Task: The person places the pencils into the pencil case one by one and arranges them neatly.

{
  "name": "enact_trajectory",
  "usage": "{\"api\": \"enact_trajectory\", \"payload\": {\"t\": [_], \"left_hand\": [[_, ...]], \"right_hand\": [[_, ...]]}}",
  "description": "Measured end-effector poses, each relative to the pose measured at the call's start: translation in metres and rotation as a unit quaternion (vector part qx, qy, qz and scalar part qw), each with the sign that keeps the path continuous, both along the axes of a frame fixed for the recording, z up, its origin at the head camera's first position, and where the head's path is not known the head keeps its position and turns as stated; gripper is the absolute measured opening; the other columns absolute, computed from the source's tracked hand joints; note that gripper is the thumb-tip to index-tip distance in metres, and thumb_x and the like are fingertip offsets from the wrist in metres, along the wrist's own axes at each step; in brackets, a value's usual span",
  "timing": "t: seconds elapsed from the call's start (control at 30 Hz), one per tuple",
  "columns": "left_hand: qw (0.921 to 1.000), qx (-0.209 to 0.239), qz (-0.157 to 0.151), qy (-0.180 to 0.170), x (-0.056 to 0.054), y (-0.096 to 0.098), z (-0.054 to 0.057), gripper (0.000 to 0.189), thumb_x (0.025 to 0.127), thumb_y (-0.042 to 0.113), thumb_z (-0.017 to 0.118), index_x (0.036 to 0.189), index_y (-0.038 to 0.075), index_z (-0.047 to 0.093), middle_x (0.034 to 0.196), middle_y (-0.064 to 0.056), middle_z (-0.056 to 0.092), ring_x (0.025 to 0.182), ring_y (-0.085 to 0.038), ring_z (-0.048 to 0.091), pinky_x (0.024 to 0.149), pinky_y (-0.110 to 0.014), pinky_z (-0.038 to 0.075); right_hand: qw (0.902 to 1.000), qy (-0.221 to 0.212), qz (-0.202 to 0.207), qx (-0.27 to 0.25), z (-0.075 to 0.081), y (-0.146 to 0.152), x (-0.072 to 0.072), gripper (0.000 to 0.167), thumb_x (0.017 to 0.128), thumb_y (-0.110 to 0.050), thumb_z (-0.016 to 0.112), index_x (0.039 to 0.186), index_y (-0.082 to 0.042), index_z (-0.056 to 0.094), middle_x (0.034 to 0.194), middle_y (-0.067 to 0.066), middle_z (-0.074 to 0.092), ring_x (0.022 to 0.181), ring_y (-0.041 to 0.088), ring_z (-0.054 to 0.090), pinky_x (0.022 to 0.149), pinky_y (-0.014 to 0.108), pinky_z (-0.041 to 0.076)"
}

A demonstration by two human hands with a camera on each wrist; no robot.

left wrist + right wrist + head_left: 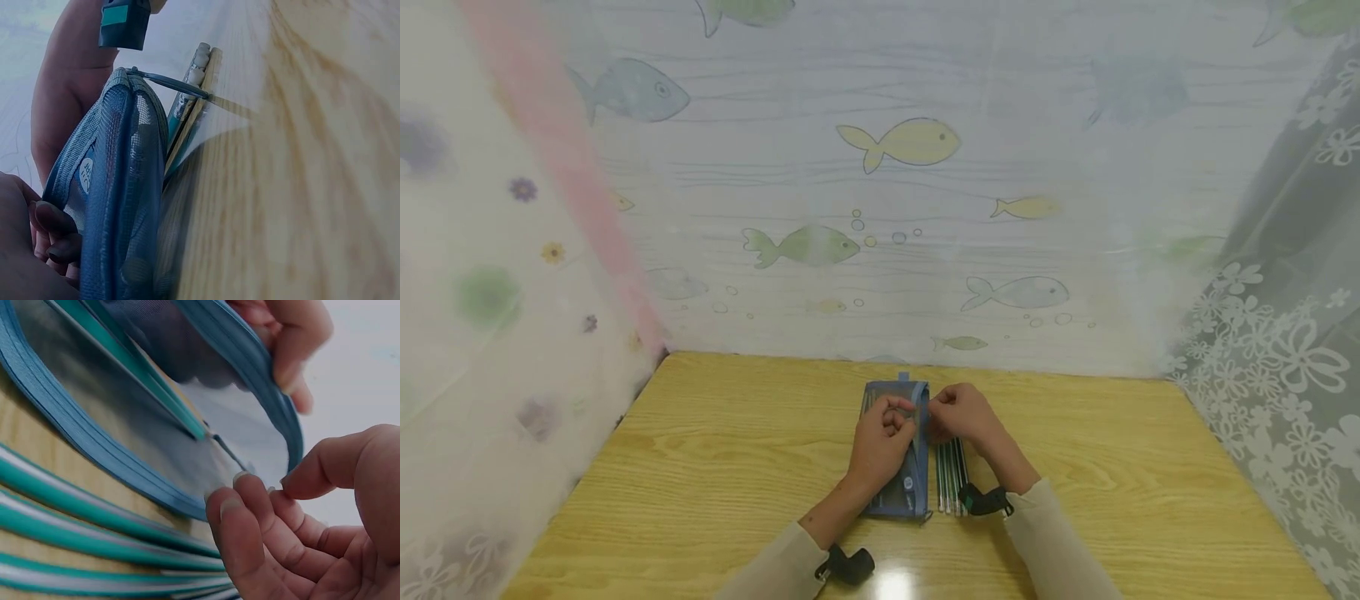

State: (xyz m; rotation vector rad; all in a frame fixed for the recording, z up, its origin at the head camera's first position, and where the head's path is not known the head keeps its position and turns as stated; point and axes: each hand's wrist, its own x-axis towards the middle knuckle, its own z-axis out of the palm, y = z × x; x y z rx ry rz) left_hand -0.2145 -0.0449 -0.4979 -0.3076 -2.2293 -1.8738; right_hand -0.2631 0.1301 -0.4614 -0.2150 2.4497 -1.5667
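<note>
A blue mesh zippered pencil case lies on the table, its zipper side open. My left hand lies over it and holds the upper edge of the opening, fingers curled at the zipper tape. At the far end of the opening is my right hand, thumb and forefinger pinching the zipper edge. Green pencils show inside the case in the right wrist view. Several more green striped pencils lie side by side right of the case, partly under my right hand. The zipper pull hangs at the near end.
The wooden table extends on both sides of the case. Behind it hangs a fish-patterned curtain, with a flowered sheet on the left and white lace on the right. Black wrist devices are on both wrists.
</note>
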Motion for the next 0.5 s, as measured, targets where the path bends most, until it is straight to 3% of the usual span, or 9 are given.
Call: {"api": "enact_trajectory", "payload": {"t": [0.23, 0.5], "left_hand": [[1.0000, 0.000, 0.000, -0.002, 0.000, 0.000, -0.001, 0.020, 0.097, 0.000, 0.062, 0.116, 0.002, 0.069, 0.070, -0.002, 0.061, 0.053, -0.006, 0.048, 0.054, -0.022, 0.042], [1.0000, 0.005, 0.000, -0.005, -0.002, -0.001, -0.001, 0.020, 0.097, 0.000, 0.062, 0.116, 0.005, 0.069, 0.071, -0.001, 0.061, 0.053, -0.007, 0.048, 0.055, -0.022, 0.042]], "right_hand": [[0.9997, 0.010, -0.005, 0.021, 0.005, 0.012, -0.002, 0.023, 0.100, -0.012, 0.059, 0.103, 0.008, 0.070, 0.083, 0.017, 0.075, 0.067, 0.027, 0.074, 0.065, 0.041, 0.062], [0.9923, 0.036, -0.007, 0.118, 0.011, 0.020, -0.003, 0.020, 0.097, -0.014, 0.063, 0.085, -0.001, 0.074, 0.070, 0.007, 0.070, 0.062, 0.020, 0.068, 0.060, 0.036, 0.058]]}}
